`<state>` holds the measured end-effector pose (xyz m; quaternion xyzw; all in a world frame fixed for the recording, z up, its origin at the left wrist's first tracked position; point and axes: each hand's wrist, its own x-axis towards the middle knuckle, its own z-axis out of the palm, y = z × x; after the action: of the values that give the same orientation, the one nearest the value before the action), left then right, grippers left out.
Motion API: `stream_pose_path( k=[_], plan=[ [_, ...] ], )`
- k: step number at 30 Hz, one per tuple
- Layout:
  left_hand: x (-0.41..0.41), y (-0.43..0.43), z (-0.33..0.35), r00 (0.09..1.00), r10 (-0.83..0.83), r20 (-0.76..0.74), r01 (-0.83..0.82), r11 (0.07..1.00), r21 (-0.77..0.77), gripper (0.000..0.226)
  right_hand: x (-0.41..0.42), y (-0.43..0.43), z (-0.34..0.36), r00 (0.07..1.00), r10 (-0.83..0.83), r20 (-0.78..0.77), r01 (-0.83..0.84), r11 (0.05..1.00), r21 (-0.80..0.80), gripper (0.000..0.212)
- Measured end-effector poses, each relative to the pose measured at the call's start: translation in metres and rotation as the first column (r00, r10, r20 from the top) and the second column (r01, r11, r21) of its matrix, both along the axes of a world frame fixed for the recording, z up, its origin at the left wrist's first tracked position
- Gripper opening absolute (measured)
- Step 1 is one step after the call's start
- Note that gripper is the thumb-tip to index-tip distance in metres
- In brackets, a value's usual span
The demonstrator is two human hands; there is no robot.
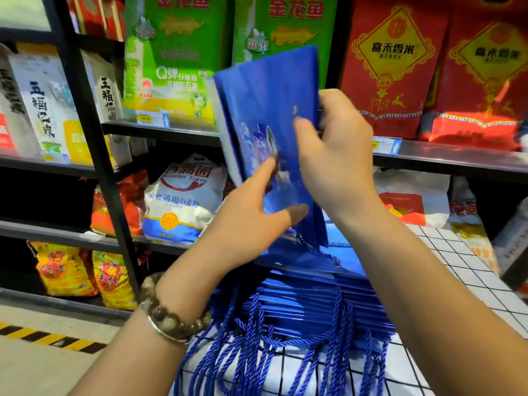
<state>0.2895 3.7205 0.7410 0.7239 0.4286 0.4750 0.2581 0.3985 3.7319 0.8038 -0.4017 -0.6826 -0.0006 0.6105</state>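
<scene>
Held blue bag (268, 110) is flat-folded and stands nearly upright between the two hands. Its long axis runs up and away from them, w/ the top leaning a little to the left. Its lower end drops toward the stack of blue bags (300, 304), which lies directly under both wrists on the white tiled desk (471, 270).

Right hand (334, 150) is higher and farther out. Its fingers curl round the bag's right edge and pinch it, so it prob. carries the weight.

Left hand (251, 221) is lower and nearer the body, beaded bracelet (168, 318) at the wrist. It's spread: index finger straight up the printed face, thumb laid across the lower part. Its other fingers are hidden, so can't say if any reach behind the panel.

Stack's rope handles (248, 347) hang off the near edge, below the forearms.

Likely next step is either to pull the panels apart or set the bag down. Either way it hinges on the right-hand pinch at the right edge; the left hand only steadies the face. If the pinch slips, the bag prob. tips left, away from the right hand.

Shelves (160, 130) w/ rice and flour sacks sit beyond the hands.
</scene>
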Motion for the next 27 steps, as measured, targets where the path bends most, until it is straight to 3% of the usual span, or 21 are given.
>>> stream_pose_path(
  k=[2,4,8,11,14,19,22,27],
  plan=[
    [0.0,0.0,0.006,0.996,0.055,-0.065,-0.053,0.998,0.035,0.096,0.003,0.002,0.001,0.965,0.096,-0.245,-0.112,0.992,-0.053,0.018],
    [-0.002,0.003,0.007,0.979,0.074,-0.19,-0.061,0.995,0.076,0.109,0.008,0.001,-0.003,0.869,0.184,-0.459,-0.245,0.967,-0.076,0.024],
    [0.004,0.009,-0.006,0.913,0.135,-0.385,-0.096,0.988,0.119,0.121,0.015,-0.006,-0.017,0.647,0.219,-0.73,-0.396,0.915,-0.076,0.026],
    [0.012,0.012,-0.01,0.919,0.115,-0.377,-0.073,0.99,0.124,0.12,0.022,-0.009,-0.019,0.51,0.207,-0.835,-0.445,0.894,-0.051,0.023],
    [0.014,0.015,-0.003,0.922,0.129,-0.366,-0.062,0.98,0.189,0.111,0.033,-0.01,-0.008,0.437,0.212,-0.874,-0.457,0.889,-0.013,0.025],
    [0.008,0.012,0.02,0.892,0.222,-0.394,-0.097,0.945,0.311,0.082,0.043,-0.007,0.0,0.159,0.239,-0.958,-0.588,0.802,0.103,0.034],
    [-0.005,0.012,0.016,0.821,0.174,-0.543,-0.056,0.972,0.226,0.07,0.045,-0.006,-0.016,0.184,0.125,-0.975,-0.646,0.763,-0.024,0.031],
    [-0.021,0.01,-0.005,0.75,-0.028,-0.661,0.021,1.0,-0.019,0.073,0.05,-0.024,-0.038,0.387,0.014,-0.922,-0.723,0.626,-0.294,0.023]
  ],
)
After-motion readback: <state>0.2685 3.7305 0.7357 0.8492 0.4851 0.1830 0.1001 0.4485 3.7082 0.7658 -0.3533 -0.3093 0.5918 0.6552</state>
